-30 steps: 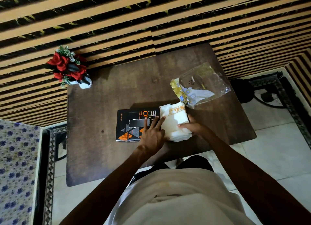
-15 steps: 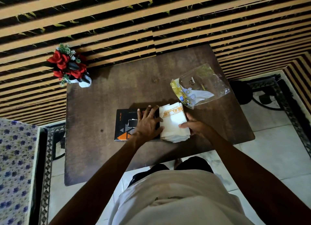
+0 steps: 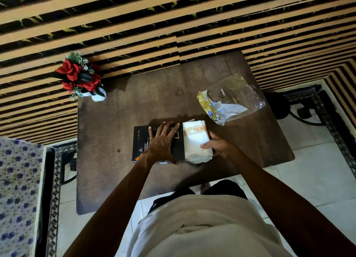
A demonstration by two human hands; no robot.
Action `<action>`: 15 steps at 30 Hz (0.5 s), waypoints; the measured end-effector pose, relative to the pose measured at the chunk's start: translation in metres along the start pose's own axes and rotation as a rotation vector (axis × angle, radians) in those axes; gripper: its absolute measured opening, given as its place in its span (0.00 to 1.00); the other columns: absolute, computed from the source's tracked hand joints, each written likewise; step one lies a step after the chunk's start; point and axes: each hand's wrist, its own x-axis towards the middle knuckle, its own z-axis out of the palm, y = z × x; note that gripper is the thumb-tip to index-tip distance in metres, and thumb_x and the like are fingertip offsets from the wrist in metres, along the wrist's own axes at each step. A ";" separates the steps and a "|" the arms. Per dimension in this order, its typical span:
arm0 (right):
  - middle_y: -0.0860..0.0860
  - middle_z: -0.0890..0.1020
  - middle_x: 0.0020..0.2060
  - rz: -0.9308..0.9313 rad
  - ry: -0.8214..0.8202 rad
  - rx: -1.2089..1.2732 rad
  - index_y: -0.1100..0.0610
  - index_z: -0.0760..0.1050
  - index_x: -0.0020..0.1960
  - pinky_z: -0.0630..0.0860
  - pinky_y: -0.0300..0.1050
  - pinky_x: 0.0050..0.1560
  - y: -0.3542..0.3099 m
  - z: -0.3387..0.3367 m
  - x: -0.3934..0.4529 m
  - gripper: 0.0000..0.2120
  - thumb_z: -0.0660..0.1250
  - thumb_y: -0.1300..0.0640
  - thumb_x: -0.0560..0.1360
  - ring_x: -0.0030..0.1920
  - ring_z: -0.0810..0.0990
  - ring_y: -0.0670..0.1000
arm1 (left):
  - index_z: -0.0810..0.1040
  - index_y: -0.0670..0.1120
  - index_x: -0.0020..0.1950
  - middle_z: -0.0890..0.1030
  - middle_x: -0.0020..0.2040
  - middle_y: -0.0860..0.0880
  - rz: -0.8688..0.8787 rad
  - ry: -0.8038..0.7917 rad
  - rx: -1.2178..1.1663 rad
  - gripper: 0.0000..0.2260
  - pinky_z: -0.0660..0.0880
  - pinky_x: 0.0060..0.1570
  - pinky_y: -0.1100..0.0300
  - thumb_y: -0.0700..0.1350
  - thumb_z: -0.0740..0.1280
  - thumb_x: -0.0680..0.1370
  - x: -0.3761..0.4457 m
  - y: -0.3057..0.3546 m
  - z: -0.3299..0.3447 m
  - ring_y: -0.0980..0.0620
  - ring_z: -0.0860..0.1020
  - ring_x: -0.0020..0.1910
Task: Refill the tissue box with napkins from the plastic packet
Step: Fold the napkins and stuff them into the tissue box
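A black tissue box with orange and grey triangles lies flat near the middle of the dark wooden table. My left hand rests spread on top of the box, thumb wrapped over its near edge. A stack of white napkins with an orange pattern butts against the box's right end. My right hand grips the stack's near right side. The clear plastic packet, with yellow print, lies open to the far right and looks nearly empty.
A small white vase of red artificial flowers stands at the table's far left corner. A striped wall runs behind the table. A floral-covered seat is at the left, and a dark metal stand is on the tiled floor to the right.
My left hand slid left from the napkin stack onto the top of the tissue box and spread out. My right hand stayed on the napkins, which sit pressed against the box end.
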 end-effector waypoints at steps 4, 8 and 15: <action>0.56 0.78 0.61 -0.008 -0.022 -0.035 0.55 0.64 0.71 0.79 0.56 0.49 -0.007 0.027 0.007 0.29 0.67 0.69 0.73 0.54 0.79 0.56 | 0.42 0.53 0.79 0.49 0.79 0.45 -0.004 -0.007 -0.027 0.65 0.44 0.69 0.25 0.67 0.78 0.54 0.000 0.000 -0.002 0.41 0.45 0.79; 0.57 0.79 0.59 0.084 -0.042 0.013 0.56 0.69 0.68 0.77 0.61 0.57 -0.004 0.025 0.009 0.23 0.69 0.62 0.75 0.57 0.78 0.58 | 0.42 0.52 0.79 0.49 0.80 0.46 0.006 -0.004 -0.040 0.64 0.45 0.69 0.26 0.67 0.78 0.54 -0.002 0.000 -0.002 0.42 0.44 0.79; 0.53 0.77 0.59 0.023 -0.061 -0.034 0.49 0.61 0.67 0.79 0.51 0.45 0.003 0.020 0.002 0.29 0.72 0.58 0.73 0.57 0.77 0.55 | 0.41 0.53 0.78 0.48 0.80 0.46 0.013 0.004 -0.058 0.65 0.45 0.69 0.26 0.67 0.78 0.54 -0.002 -0.001 -0.001 0.43 0.43 0.79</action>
